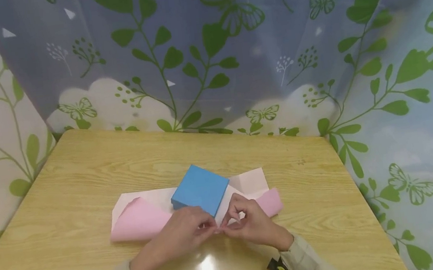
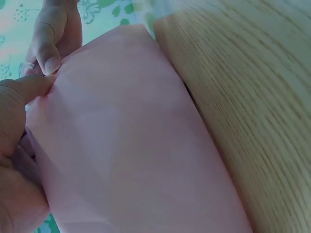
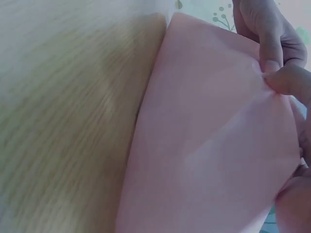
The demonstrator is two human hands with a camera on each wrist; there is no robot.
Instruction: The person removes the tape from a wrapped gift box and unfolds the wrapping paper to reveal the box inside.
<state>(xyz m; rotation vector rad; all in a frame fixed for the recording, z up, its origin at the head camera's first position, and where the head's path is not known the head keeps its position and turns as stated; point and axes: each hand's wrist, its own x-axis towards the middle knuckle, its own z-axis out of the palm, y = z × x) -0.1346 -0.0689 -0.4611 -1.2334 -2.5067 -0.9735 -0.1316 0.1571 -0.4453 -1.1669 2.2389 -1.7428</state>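
A blue box (image 1: 200,187) sits turned cornerwise on a sheet of wrapping paper (image 1: 142,219), pink on one face and whitish on the other. Both hands meet at the near edge of the sheet, just in front of the box's near corner. My left hand (image 1: 187,229) pinches that edge between thumb and fingertips. Close beside it, my right hand (image 1: 249,221) pinches the same edge. In the left wrist view the pink paper (image 2: 121,131) stands raised, creased where the thumbs press. The right wrist view shows the pink face (image 3: 209,131) too; the box is hidden there.
The sheet's left side curls over, and its right end (image 1: 270,201) is folded with the pink face showing. Underneath lies a wood-grain table (image 1: 308,187). A leaf-and-butterfly patterned curtain (image 1: 192,66) borders the table at the back and sides.
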